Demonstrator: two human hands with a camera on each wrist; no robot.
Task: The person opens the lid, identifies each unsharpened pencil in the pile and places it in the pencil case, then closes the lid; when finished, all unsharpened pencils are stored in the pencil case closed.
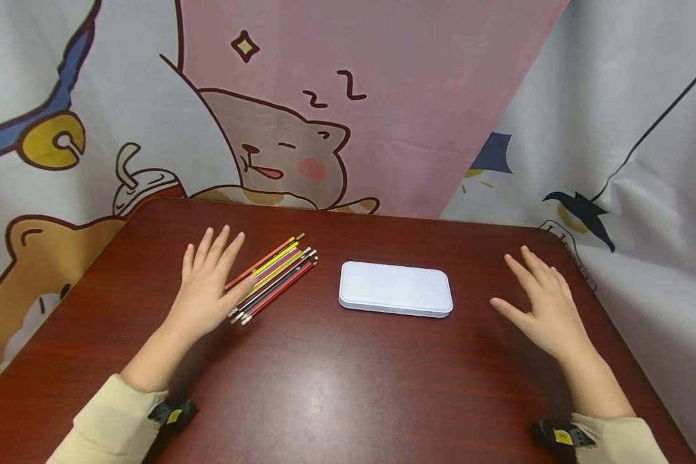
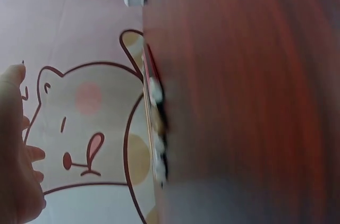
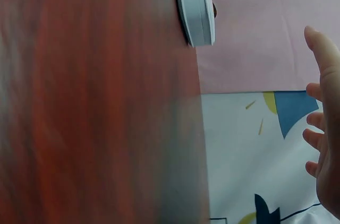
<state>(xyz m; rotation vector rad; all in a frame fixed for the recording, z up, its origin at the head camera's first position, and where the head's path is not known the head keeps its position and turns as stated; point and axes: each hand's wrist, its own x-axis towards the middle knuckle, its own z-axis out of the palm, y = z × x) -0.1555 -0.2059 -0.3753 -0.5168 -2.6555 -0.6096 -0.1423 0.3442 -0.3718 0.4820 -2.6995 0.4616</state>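
Observation:
A white flat case (image 1: 396, 289) with rounded corners lies closed on the table, between the two hands. To its left is a bundle of pencils (image 1: 278, 278) in red, yellow, black and orange, laid side by side at a slant. My left hand (image 1: 209, 283) hovers beside the pencils with fingers spread, its thumb overlapping them in the head view; it holds nothing. In the left wrist view the pencils (image 2: 156, 123) show end-on, below that hand. My right hand (image 1: 542, 306) is to the right of the case, fingers spread, holding nothing. The case (image 3: 196, 9) appears edge-on in the right wrist view.
Everything lies on a dark red-brown wooden table (image 1: 325, 386). A curtain (image 1: 429, 109) printed with a sleeping cartoon animal hangs right behind the table's far edge and along its sides. A black band (image 1: 173, 412) sits at the left sleeve, another band (image 1: 562, 437) at the right.

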